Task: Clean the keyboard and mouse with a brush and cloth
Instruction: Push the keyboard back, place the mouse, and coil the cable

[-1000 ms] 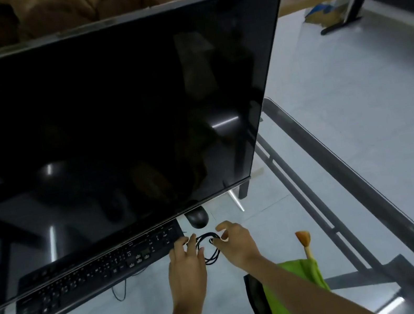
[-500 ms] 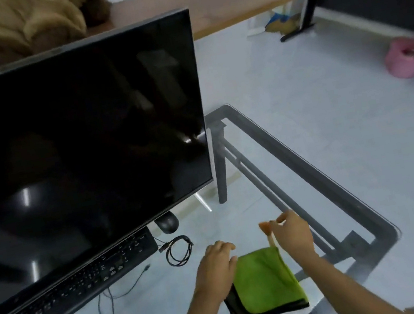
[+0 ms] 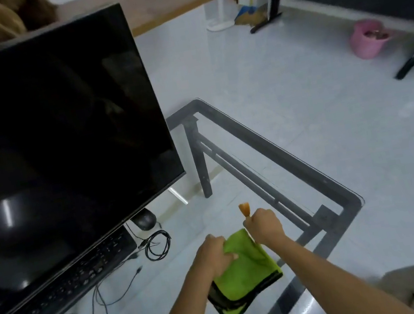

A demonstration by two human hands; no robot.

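A green cloth [image 3: 248, 271] with a dark border lies folded on the glass table near its front right. My left hand [image 3: 213, 255] grips the cloth's far left edge. My right hand [image 3: 263, 225] is curled round a small brush [image 3: 245, 208], whose orange bristles stick up above the fist. The black keyboard [image 3: 58, 291] lies to the left, partly under the monitor. The black mouse [image 3: 143, 220] sits behind the keyboard's right end, below the monitor's corner.
A large dark monitor [image 3: 54, 145] fills the left side. A coiled black cable [image 3: 157, 244] and a loose wire [image 3: 101, 300] lie beside the keyboard. The glass table's dark frame [image 3: 282, 149] marks its right edge. A pink bucket [image 3: 367, 38] stands on the floor.
My hands left the coiled cable and came back to the cloth. The left hand closed on the cloth's edge and the right hand took up the brush.
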